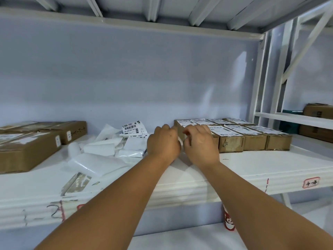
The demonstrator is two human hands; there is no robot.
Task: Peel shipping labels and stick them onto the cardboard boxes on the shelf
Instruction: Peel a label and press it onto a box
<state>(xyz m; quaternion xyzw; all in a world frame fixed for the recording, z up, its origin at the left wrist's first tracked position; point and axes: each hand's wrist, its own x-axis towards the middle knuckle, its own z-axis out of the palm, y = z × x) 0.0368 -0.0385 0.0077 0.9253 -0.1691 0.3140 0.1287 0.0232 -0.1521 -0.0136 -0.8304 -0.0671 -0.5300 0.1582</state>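
We note the left hand (164, 141) and right hand (201, 144) close together over the shelf (252, 165), each grip curled and pinching a small white label (180, 141) between them, just near of the leftmost labelled cardboard boxes (232, 141), with loose white sheets (115, 147) lying to the left.

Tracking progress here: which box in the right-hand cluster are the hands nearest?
The leftmost box, half hidden behind them: the left hand and right hand pinch a label just before it; the others lie further right.
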